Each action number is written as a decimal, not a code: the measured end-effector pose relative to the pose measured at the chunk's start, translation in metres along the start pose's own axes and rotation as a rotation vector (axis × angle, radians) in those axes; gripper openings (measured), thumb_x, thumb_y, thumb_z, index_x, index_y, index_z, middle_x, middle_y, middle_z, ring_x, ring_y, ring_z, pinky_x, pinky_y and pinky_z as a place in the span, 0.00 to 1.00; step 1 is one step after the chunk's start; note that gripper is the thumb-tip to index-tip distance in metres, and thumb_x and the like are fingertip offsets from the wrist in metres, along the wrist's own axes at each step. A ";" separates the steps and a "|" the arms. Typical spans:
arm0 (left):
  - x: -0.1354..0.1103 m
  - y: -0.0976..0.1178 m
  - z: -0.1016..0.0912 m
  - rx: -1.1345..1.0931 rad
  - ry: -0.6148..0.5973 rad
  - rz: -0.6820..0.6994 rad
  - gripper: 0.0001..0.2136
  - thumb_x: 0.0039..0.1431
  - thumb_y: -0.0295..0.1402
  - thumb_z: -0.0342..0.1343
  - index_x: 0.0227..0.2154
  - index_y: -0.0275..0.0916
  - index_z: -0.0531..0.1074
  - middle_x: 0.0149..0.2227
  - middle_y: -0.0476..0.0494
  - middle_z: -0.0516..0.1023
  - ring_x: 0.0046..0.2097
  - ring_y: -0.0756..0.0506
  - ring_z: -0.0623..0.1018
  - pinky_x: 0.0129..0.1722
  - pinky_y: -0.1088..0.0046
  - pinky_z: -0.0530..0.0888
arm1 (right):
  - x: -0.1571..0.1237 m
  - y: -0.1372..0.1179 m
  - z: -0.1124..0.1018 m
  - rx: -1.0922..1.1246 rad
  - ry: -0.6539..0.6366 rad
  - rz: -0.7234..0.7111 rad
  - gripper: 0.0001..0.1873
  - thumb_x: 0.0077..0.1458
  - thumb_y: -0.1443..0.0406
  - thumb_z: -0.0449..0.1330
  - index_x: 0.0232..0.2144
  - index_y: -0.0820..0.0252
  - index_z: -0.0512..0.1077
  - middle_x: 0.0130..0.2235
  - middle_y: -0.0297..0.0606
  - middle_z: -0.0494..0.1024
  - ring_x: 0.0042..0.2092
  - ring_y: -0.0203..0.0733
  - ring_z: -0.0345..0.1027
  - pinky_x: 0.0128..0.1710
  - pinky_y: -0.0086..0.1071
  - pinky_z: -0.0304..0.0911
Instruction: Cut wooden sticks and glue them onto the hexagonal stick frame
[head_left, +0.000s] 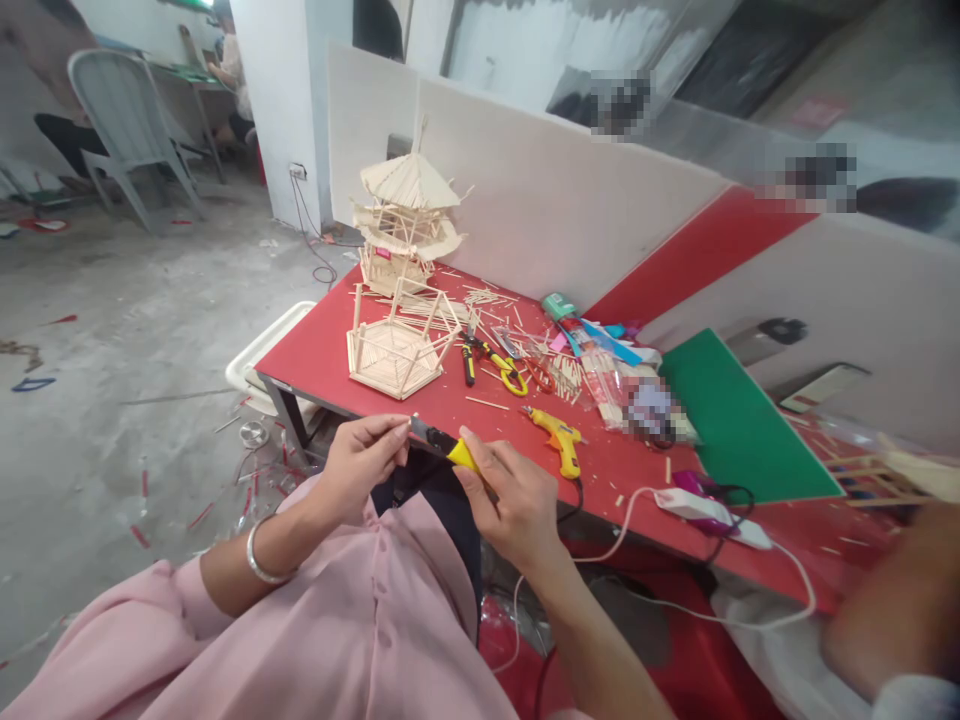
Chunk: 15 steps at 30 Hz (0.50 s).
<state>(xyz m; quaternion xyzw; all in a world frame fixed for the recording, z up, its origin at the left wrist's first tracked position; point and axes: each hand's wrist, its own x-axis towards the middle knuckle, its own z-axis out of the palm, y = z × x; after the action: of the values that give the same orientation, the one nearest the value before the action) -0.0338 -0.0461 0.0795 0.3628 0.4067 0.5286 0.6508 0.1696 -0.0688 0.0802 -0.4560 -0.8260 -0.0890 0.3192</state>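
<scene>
My right hand [510, 500] is closed round the yellow handle of a small pair of cutters [442, 443] whose dark jaws point left. My left hand [364, 455] pinches something thin at the tip of the jaws, too small to name; a silver bangle sits on that wrist. Both hands hover over my lap just in front of the red table's [315, 355] near edge. On the table ahead stands a hexagonal stick frame [394, 350], and behind it a stick pagoda model [405, 225].
A yellow glue gun [559, 438], yellow-handled pliers and scissors [499, 365], loose sticks, a green cutting mat [739, 420] and a white power strip [709, 508] with cords lie on the table. Another person's arm [892, 600] is at the lower right. A white partition backs the table.
</scene>
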 end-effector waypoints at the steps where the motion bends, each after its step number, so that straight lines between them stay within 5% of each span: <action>1: 0.000 -0.001 0.000 0.008 0.002 0.005 0.20 0.44 0.47 0.70 0.29 0.32 0.78 0.18 0.51 0.69 0.16 0.58 0.58 0.16 0.80 0.49 | 0.000 0.001 0.000 0.000 -0.002 0.001 0.20 0.65 0.62 0.55 0.58 0.59 0.71 0.32 0.39 0.77 0.31 0.36 0.70 0.31 0.28 0.63; 15: -0.003 -0.001 0.000 0.038 -0.029 0.045 0.20 0.47 0.48 0.68 0.26 0.32 0.77 0.17 0.52 0.65 0.17 0.58 0.57 0.17 0.79 0.49 | -0.005 -0.004 0.007 -0.018 0.012 0.001 0.21 0.64 0.63 0.56 0.58 0.59 0.70 0.34 0.39 0.78 0.33 0.37 0.71 0.35 0.29 0.63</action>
<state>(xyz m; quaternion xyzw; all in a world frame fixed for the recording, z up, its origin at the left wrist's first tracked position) -0.0339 -0.0490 0.0790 0.3920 0.3990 0.5297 0.6376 0.1649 -0.0715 0.0723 -0.4586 -0.8231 -0.0992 0.3199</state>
